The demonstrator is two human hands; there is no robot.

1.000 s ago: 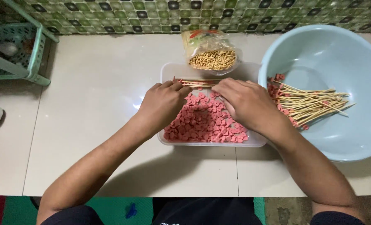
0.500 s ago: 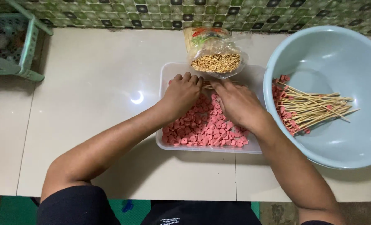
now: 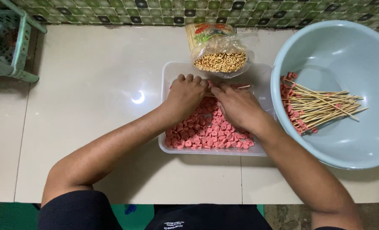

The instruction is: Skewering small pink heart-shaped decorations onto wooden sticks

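Head view: my left hand and right hand side by side over clear tray, fingertips meeting at far edge. Both curled shut, pinching thin wooden skewer. Pink sausage slices under and nearer than hands. Bag of skewers just beyond fingers. Blue basin right of right hand, loaded skewers inside.

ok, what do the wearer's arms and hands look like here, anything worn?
Both arms are bare from the upper arm down: no long sleeves, gloves or watch. The left hand and right hand show no rings or bands that I can make out. At the bottom edge, dark short sleeves cover the upper arms, part of a dark top with a small pale print at its chest. No markings visible on the arms.
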